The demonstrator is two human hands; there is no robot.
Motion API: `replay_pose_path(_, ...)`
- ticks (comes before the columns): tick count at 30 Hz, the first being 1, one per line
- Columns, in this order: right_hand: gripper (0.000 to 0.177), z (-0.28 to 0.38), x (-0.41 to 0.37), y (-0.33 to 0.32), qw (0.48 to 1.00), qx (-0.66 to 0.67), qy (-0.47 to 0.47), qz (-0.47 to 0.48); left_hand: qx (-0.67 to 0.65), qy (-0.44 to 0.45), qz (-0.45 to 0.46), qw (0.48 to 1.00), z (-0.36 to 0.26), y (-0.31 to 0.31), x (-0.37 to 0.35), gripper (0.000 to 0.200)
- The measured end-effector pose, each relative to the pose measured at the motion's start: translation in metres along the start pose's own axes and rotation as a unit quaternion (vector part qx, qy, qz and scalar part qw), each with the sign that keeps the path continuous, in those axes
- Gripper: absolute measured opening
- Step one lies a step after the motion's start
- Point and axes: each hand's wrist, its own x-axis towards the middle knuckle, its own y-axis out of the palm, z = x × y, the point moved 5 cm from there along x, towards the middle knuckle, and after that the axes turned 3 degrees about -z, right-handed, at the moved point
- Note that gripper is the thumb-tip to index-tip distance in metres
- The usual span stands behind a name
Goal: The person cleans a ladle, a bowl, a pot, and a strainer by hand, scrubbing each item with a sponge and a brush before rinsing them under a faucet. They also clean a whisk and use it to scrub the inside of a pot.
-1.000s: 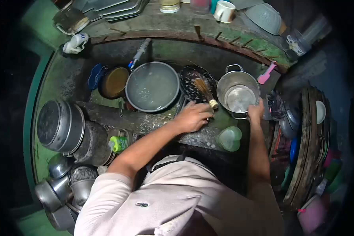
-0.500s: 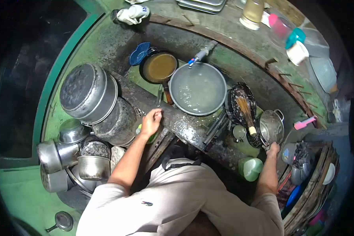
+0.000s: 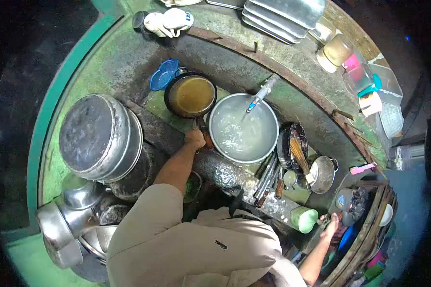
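My left hand (image 3: pixel 195 138) is closed around a slim metal utensil (image 3: pixel 195 124) at the near rim of a black frying pan (image 3: pixel 170 111); its kind is hidden. Brown liquid fills the pan, and its wooden handle (image 3: pixel 205 136) lies right beside my fingers. To the right, a large grey basin (image 3: pixel 216 148) holds cloudy water under a running tap (image 3: pixel 256 99). My right hand (image 3: pixel 330 226) is low at the right, beside a pale green container (image 3: pixel 303 219), its fingers curled at a small dark thing I cannot make out.
Large blackened pots (image 3: pixel 88 134) and metal pans (image 3: pixel 57 225) are stacked at the left. A stick brush (image 3: pixel 300 155), a dark pan (image 3: pixel 283 143) and a metal pot (image 3: pixel 323 175) stand right of the basin. Trays (image 3: pixel 282 21) rest on the ledge above. A wooden rack (image 3: pixel 368 229) edges the right.
My left hand has reached forward to the metal utensil by the frying pan. My right hand has left the metal pot and moved down toward me. The pot now sits beside the brush.
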Motion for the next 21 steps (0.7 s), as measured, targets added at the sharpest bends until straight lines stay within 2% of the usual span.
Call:
replay_pose_path(1,0.016,-0.002,-0.009,-0.007,1.0,-0.004,-0.005,0.011,-0.001,0.005,0.006,1.0,0.001,-0.001,0.011,0.054)
replay_pose_path(3,0.014,-0.009,-0.026,-0.019,0.999,0.005,0.03,-0.035,-0.108,-0.014,0.043,0.993,0.008,-0.002,0.027,0.051)
replay_pose_path(4,0.014,-0.014,-0.03,-0.024,0.999,0.012,0.03,-0.029,-0.105,-0.01,0.045,0.993,0.015,-0.01,0.02,0.051)
replay_pose_path(5,0.014,-0.022,-0.034,-0.029,0.999,0.021,0.031,-0.025,-0.336,-0.001,0.052,0.94,0.027,-0.018,0.007,0.047)
replay_pose_path(6,0.014,-0.027,-0.037,-0.032,0.999,0.025,0.034,-0.033,-0.547,0.006,0.058,0.835,0.04,-0.033,-0.011,0.043)
replay_pose_path(7,0.014,-0.03,-0.041,-0.032,0.999,0.019,0.026,-0.021,-0.727,0.011,0.065,0.683,0.05,-0.05,-0.02,0.041)
replay_pose_path(9,0.018,-0.035,-0.044,-0.035,0.999,0.002,0.022,-0.024,-0.871,-0.008,0.119,0.476,0.062,-0.072,-0.028,0.045)
replay_pose_path(11,0.023,-0.026,-0.056,-0.021,0.999,0.027,0.029,-0.037,-0.928,-0.007,0.143,0.345,0.064,-0.114,-0.069,0.048)
replay_pose_path(13,0.028,-0.025,-0.049,-0.018,0.995,0.057,0.051,-0.057,-0.898,0.184,0.307,0.257,0.065,-0.136,-0.103,0.054)
replay_pose_path(15,0.042,-0.013,-0.049,-0.004,0.994,0.088,0.061,0.019,-0.931,0.058,0.218,0.287,0.093,-0.129,-0.113,0.064)
replay_pose_path(16,0.049,-0.01,-0.057,0.001,0.991,0.086,0.061,-0.085,-0.923,0.138,0.288,0.215,0.082,-0.144,-0.139,0.07)
replay_pose_path(17,0.055,-0.002,-0.063,0.007,0.996,0.07,0.044,-0.046,-0.879,0.208,0.348,0.25,0.062,-0.165,-0.175,0.074)
replay_pose_path(18,0.056,0.014,-0.079,0.021,0.992,0.075,0.032,-0.091,-0.893,0.15,0.26,0.335,0.071,-0.16,-0.179,0.077)
replay_pose_path(19,0.047,-0.01,-0.055,-0.001,0.991,0.061,0.103,-0.056,-0.867,0.139,0.233,0.419,0.108,-0.136,-0.172,0.079)
replay_pose_path(20,0.042,-0.021,-0.046,-0.008,0.987,0.08,0.132,-0.034,-0.826,0.117,0.212,0.509,0.104,-0.142,-0.199,0.077)
replay_pose_path(21,0.036,-0.038,-0.03,-0.01,0.987,0.102,0.126,-0.012,-0.814,0.101,0.177,0.543,0.088,-0.152,-0.23,0.074)
